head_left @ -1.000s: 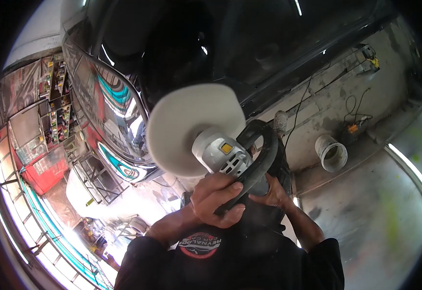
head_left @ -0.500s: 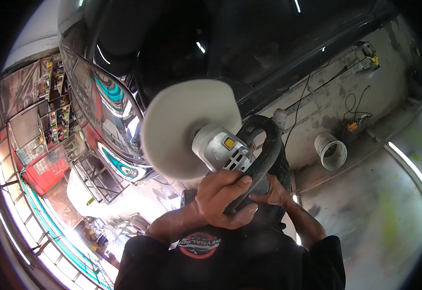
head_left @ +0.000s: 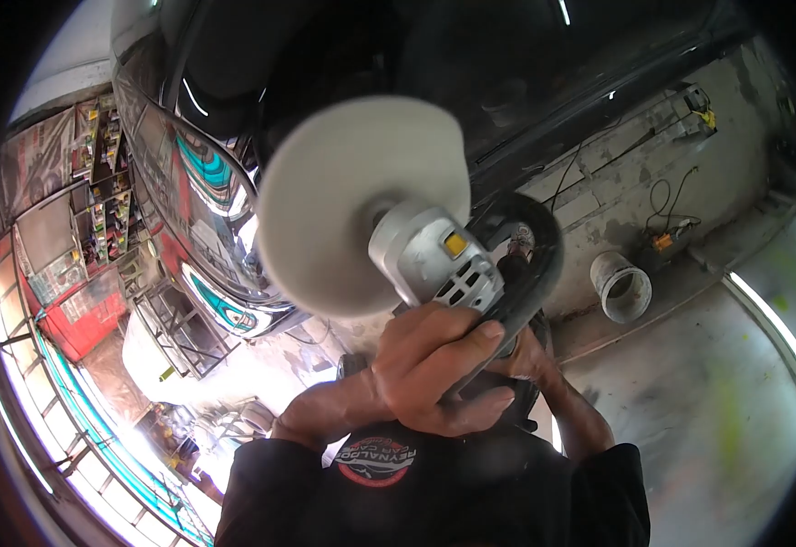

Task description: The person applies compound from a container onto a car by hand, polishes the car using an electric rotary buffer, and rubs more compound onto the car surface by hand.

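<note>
A polisher (head_left: 434,260) with a silver gear head is in both my hands in front of the black car (head_left: 343,55). Its round, pale polishing pad (head_left: 325,210) has a smeared rim and covers part of the bodywork; I cannot tell whether it touches the paint. My left hand (head_left: 439,369) is closed around the tool's body just behind the vented silver head. A thick black curved handle (head_left: 544,264) arches beside it, blurred. My right hand (head_left: 527,356) grips the rear of the polisher, its fingers mostly hidden behind the tool.
A whitish bucket (head_left: 621,287) lies on its side on the floor at the right. Near it are an orange plug piece (head_left: 662,242) and a dark cord. Cluttered shelves (head_left: 111,196) and a metal frame stand at the left. My shoe (head_left: 522,239) shows below the handle.
The polisher has moved up in view and slightly right, with its pad higher over the car panel. The black handle has swung right. Both hands keep their hold.
</note>
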Demonstrator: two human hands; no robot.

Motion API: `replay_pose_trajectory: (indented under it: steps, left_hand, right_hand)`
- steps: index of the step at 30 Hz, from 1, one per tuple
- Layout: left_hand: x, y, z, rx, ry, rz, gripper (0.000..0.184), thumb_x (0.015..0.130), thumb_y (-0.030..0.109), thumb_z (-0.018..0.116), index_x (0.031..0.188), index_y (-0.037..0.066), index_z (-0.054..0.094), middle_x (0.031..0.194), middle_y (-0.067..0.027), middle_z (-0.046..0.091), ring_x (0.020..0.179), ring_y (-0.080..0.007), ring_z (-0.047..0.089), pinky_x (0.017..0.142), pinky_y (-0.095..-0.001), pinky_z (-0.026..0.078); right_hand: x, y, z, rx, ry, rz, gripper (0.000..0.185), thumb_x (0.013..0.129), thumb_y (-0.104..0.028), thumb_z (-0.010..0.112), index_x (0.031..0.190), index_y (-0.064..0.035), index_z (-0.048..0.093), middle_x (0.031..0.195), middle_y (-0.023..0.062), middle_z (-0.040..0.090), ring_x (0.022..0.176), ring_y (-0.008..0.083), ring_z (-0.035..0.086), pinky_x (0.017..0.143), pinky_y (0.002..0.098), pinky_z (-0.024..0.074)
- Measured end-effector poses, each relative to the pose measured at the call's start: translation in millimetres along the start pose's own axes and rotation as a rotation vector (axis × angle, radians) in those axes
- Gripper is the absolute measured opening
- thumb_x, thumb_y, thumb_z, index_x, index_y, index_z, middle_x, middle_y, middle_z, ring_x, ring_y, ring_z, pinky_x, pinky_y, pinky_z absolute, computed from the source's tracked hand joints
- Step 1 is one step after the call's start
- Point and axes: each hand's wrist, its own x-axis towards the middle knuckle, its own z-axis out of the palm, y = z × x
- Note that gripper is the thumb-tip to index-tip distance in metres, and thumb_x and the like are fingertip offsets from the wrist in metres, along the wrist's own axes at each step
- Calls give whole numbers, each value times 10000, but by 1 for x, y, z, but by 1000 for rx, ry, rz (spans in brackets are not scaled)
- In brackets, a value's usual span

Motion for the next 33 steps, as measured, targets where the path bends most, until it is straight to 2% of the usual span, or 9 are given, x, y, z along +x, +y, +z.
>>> replay_pose_trajectory:
  steps: [2, 5, 8, 12, 14, 20, 25, 30, 33]
  left_hand:
    - [-6, 0, 7, -21, 52, -13, 503, 703, 208, 825, 1065, -106, 671, 874, -188, 630, 609, -252, 613, 489, -332, 471]
    - [-2, 1, 7, -12, 55, -20, 501, 706, 221, 823, 1055, -108, 676, 857, -186, 629, 608, -253, 619, 491, -331, 479]
    - [14, 4, -4, 12, -16, 1, 527, 891, 388, 737, 1127, -75, 648, 921, -204, 678, 713, -272, 683, 625, -363, 566]
    - [32, 4, -11, -29, 15, 42, 509, 889, 379, 744, 1113, -68, 647, 925, -202, 672, 729, -283, 682, 628, -373, 562]
    - [31, 4, -13, -49, 21, 46, 498, 885, 371, 749, 1100, -66, 647, 930, -206, 671, 741, -287, 684, 626, -373, 560]
    - [-32, -8, -8, -13, 3, -37, 484, 859, 326, 746, 1110, -76, 649, 940, -221, 683, 728, -290, 686, 629, -367, 558]
    - [-57, -7, -7, 40, 73, -61, 512, 811, 302, 764, 1113, -97, 657, 925, -219, 682, 715, -288, 688, 619, -358, 556]
    - [-27, -3, -11, -9, 108, 1, 502, 791, 290, 783, 1070, -112, 670, 887, -209, 678, 676, -284, 682, 565, -342, 540]
    - [0, -2, -13, -41, 133, 53, 507, 781, 296, 798, 1049, -116, 671, 862, -201, 674, 648, -278, 671, 545, -338, 528]
  right_hand:
    - [-11, 1, 1, -29, -16, 81, 728, 709, -227, 906, 1315, 10, 577, 1170, 164, 712, 1098, 244, 671, 993, 379, 500]
    - [-11, 4, 4, -56, -14, 72, 741, 701, -237, 913, 1316, 5, 579, 1158, 167, 714, 1106, 258, 674, 994, 387, 503]
    - [-3, -11, 2, -59, 45, 12, 711, 692, -231, 914, 1286, -3, 597, 1139, 168, 717, 1084, 275, 682, 966, 394, 512]
    - [7, -31, -3, -106, 90, 22, 615, 686, -195, 905, 1210, -5, 644, 1111, 147, 722, 1048, 280, 688, 926, 397, 522]
    - [10, -17, 0, -188, 178, -144, 613, 687, -172, 901, 1216, -2, 640, 1114, 132, 723, 1052, 258, 685, 931, 390, 520]
    - [-5, 6, 13, -26, 9, 5, 706, 714, -163, 898, 1318, -1, 571, 1175, 128, 706, 1093, 211, 656, 987, 368, 495]
    - [-9, 34, 21, -63, -92, 151, 764, 701, -193, 916, 1346, 8, 561, 1195, 148, 698, 1145, 251, 644, 1016, 375, 483]
    - [-1, 36, 15, 81, -23, 44, 723, 693, -185, 916, 1304, 4, 579, 1203, 152, 677, 1136, 252, 639, 998, 392, 490]
    - [0, 14, 14, -41, 86, -62, 694, 691, -174, 914, 1283, -13, 589, 1199, 135, 671, 1118, 243, 640, 978, 395, 497]
